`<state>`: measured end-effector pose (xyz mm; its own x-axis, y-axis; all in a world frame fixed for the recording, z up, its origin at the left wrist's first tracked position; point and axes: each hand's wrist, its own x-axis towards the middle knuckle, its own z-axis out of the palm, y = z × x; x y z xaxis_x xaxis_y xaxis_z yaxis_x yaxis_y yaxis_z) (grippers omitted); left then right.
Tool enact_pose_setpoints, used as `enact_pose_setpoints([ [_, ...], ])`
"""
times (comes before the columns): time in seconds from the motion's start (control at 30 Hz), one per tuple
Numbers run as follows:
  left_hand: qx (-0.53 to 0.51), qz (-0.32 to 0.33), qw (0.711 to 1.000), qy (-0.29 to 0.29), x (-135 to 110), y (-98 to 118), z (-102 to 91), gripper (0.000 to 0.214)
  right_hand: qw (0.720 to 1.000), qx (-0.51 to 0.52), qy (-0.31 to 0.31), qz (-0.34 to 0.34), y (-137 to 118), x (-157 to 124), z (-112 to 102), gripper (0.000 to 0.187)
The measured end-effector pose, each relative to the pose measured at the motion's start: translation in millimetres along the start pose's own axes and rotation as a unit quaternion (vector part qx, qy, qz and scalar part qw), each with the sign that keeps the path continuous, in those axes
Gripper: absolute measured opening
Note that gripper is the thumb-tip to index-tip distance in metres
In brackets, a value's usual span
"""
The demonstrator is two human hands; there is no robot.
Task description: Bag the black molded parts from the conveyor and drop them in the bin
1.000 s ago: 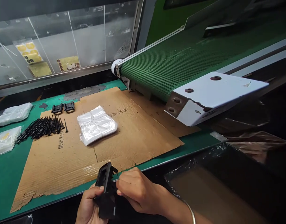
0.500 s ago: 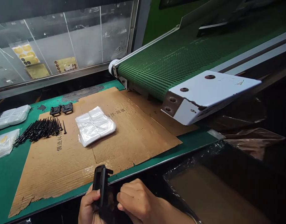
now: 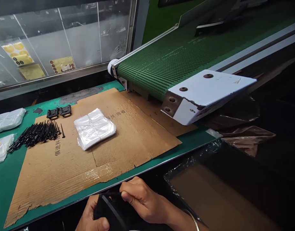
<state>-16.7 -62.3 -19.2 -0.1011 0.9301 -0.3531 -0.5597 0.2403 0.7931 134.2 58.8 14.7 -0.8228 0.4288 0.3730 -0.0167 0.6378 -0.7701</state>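
Both my hands are low at the front edge of the table, closed on a black plastic part (image 3: 109,208). My left hand (image 3: 92,216) grips it from below with the thumb across its lower edge. My right hand (image 3: 142,199) pinches its top edge with curled fingers; a bangle sits on that wrist. Much of the part is hidden by my hands and the dark space under the table.
A brown cardboard sheet (image 3: 65,166) covers the green table. On it lie a stack of clear plastic bags (image 3: 94,128), a pile of black screws (image 3: 34,134) and two small black parts (image 3: 58,112). A green conveyor belt (image 3: 166,61) ends at the right. A plastic-lined box (image 3: 222,199) stands at lower right.
The black part was upright above the table edge; it has since been lowered and turned flat between my hands. The view has shifted slightly right.
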Motion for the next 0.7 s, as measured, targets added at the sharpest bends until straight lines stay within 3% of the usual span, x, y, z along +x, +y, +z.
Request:
enact_pose_setpoints([
  [0.1,0.135,0.047,0.987,-0.072,6.3,14.9,0.9,0.030,0.999,0.004,-0.024,-0.041,-7.9,1.1,-4.8,0.041],
  [0.23,0.229,0.039,0.954,-0.188,13.5,29.7,8.0,0.039,0.997,-0.009,-0.051,-0.064,-14.2,3.9,-6.7,0.039],
  [0.57,0.237,0.020,0.957,-0.169,15.1,35.5,3.8,0.035,0.987,-0.006,-0.106,-0.121,-16.9,-4.5,-10.9,0.035],
  [0.63,0.229,0.027,0.961,-0.151,17.7,36.1,-1.1,0.037,0.982,-0.008,-0.134,-0.129,-17.1,-12.3,-12.8,0.038],
  [0.7,0.223,0.046,0.966,-0.121,19.0,36.9,-5.7,0.034,0.985,-0.005,-0.124,-0.118,-15.8,-19.7,-13.6,0.043],
])
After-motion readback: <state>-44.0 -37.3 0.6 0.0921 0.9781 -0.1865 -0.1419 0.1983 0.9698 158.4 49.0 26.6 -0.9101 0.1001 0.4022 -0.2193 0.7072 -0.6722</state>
